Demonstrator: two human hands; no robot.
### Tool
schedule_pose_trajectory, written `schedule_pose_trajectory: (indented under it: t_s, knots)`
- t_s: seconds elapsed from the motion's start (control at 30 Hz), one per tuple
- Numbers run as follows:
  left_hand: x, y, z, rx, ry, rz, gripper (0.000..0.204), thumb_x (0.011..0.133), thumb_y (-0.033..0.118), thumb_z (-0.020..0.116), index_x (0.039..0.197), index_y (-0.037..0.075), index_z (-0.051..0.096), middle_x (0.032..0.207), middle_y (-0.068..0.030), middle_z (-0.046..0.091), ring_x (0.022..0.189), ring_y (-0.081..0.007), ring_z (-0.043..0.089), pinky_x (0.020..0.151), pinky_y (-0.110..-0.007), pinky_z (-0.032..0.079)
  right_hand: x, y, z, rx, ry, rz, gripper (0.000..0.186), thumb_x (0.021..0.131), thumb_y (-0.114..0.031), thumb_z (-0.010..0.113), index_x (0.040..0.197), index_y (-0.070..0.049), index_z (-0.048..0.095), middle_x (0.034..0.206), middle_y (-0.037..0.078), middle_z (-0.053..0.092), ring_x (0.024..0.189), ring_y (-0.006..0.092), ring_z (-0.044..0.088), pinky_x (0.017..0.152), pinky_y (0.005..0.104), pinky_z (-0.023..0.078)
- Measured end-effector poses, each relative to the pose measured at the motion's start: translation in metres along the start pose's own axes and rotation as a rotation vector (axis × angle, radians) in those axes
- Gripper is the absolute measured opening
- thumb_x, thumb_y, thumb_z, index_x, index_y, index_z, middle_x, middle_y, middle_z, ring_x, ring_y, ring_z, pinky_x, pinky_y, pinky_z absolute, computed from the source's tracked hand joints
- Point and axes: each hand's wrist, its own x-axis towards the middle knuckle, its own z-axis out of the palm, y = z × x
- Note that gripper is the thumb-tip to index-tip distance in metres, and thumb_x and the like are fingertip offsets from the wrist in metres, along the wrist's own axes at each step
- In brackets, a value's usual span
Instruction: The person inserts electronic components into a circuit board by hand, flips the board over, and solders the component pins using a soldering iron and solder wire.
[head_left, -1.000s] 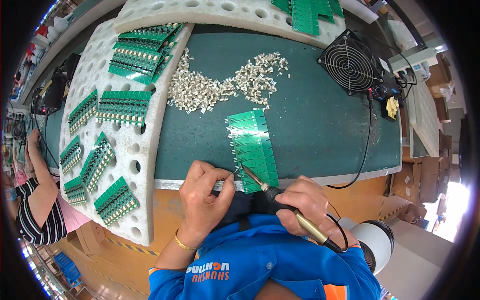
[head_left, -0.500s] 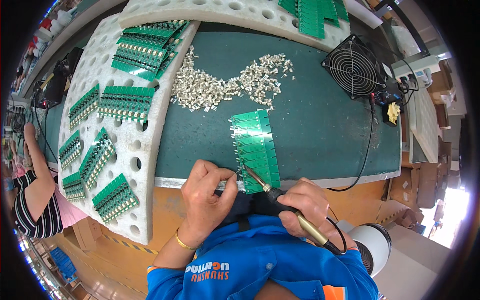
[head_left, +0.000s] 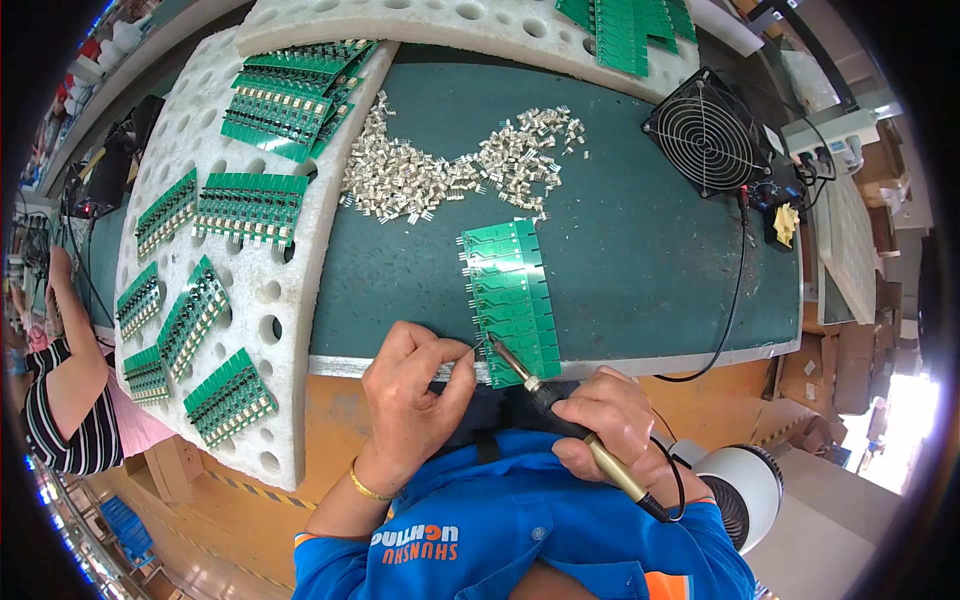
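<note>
A green circuit board panel [head_left: 512, 290] lies on the mat, its near end reaching the table's front edge. In my right hand [head_left: 610, 420] is a soldering iron [head_left: 618, 466], gripped by its dark and gold handle. Its tip touches or nearly touches the panel's left part, toward the near end. My left hand [head_left: 415, 385] is closed in a pinch beside the panel's left edge, close to the iron's tip. What those fingers hold is too small to make out. Small metal connectors with pins [head_left: 400, 175] lie in a loose heap beyond the panel.
A white foam board [head_left: 300, 300] with holes carries several populated circuit boards [head_left: 250, 208] on the left. Another foam board [head_left: 400, 28] spans the back with green panels [head_left: 620, 35]. A black fan [head_left: 705, 135] stands at right. The iron's cable loops by my right forearm.
The soldering iron's tip has shifted very slightly, and my right hand has moved a little left with the handle. My left hand and the panel stay put.
</note>
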Motion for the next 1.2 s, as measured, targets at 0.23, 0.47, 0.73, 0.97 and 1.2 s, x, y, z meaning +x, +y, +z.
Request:
schedule_pose_trajectory:
  t_s: [0.23,0.47,0.73,0.97,1.2]
  knots:
    - [0.0001,-0.0008,0.0000,0.005,0.001,0.018,0.011,0.069,-0.001,0.073,0.078,0.004,0.069,0.070,-0.0043,0.051,0.060,-0.0133,0.049,0.049,-0.026,0.037,0.0003,-0.0023,0.0001,0.017,-0.012,0.008,0.040,0.086,-0.039,0.069,0.102,-0.004,0.059,0.077,0.011,0.059,0.056,0.0256,0.054,0.050,0.0359,0.042]
    - [0.0005,0.0001,0.0006,0.000,-0.007,0.004,0.011,0.069,-0.001,0.073,0.078,0.004,0.069,0.070,-0.0043,0.052,0.061,-0.0135,0.049,0.049,-0.026,0.037,0.0060,-0.0081,-0.0050,0.007,-0.049,-0.004,0.047,0.070,-0.029,0.084,0.101,-0.005,0.059,0.075,0.008,0.059,0.060,0.0225,0.057,0.050,0.0328,0.044]
    - [0.0009,-0.0007,0.0007,0.014,-0.011,0.021,0.012,0.069,-0.001,0.073,0.079,0.004,0.069,0.070,-0.0041,0.052,0.061,-0.0129,0.050,0.049,-0.025,0.037,0.0045,-0.0089,-0.0043,-0.017,-0.048,-0.012,0.048,0.069,-0.031,0.085,0.100,-0.005,0.059,0.075,0.007,0.059,0.060,0.0213,0.056,0.051,0.0318,0.043]
    - [0.0006,0.0001,0.0002,0.014,-0.022,0.002,0.011,0.070,-0.001,0.073,0.079,0.004,0.069,0.070,-0.0040,0.052,0.061,-0.0126,0.049,0.049,-0.025,0.037,0.0036,-0.0075,-0.0046,-0.020,-0.043,-0.020,0.046,0.072,-0.031,0.083,0.100,-0.005,0.059,0.073,0.007,0.059,0.059,0.0211,0.056,0.050,0.0313,0.043]
    - [0.0006,0.0003,-0.0008,0.012,-0.018,0.003,0.011,0.070,-0.002,0.073,0.078,0.003,0.068,0.070,-0.0038,0.052,0.060,-0.0118,0.047,0.048,-0.025,0.034,0.0032,-0.0064,-0.0042,-0.024,-0.016,-0.024,0.045,0.072,-0.031,0.082,0.100,-0.005,0.059,0.072,0.006,0.058,0.058,0.0211,0.056,0.050,0.0315,0.042]
